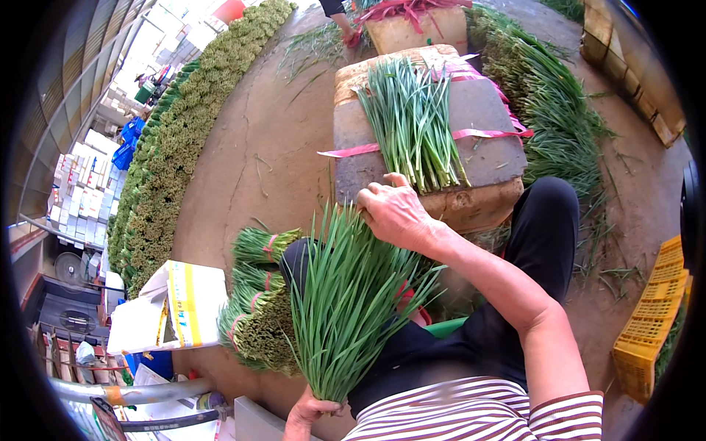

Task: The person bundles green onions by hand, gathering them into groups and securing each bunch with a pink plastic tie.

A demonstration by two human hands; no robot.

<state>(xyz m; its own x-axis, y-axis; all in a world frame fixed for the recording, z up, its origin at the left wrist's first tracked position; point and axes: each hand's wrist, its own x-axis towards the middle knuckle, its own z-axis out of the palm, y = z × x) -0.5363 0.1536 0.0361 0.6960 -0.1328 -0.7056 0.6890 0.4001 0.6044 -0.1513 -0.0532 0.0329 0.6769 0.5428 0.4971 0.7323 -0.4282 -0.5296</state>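
My left hand (314, 410) is closed around the stem ends of a large fan of long green leafy stalks (347, 303), whose leaf tips spread upward over my lap. At the upper tips of that fan is my right hand (391, 212), its fingers bent; whether they pinch a leaf, I cannot tell. Just beyond it, a loose pile of cut green stalks (416, 127) lies on a dark board on a foam block (469, 204), cut ends towards me. A pink strap (358, 150) runs beneath the pile.
Tied green bundles (265, 308) stand on the floor beside my knee, near a white foam box (196, 303). Long rows of bundles (193, 127) line the left. More stalks (551, 105) lie at right, above a yellow crate (645, 320). Another person's hand (351, 37) is at the top.
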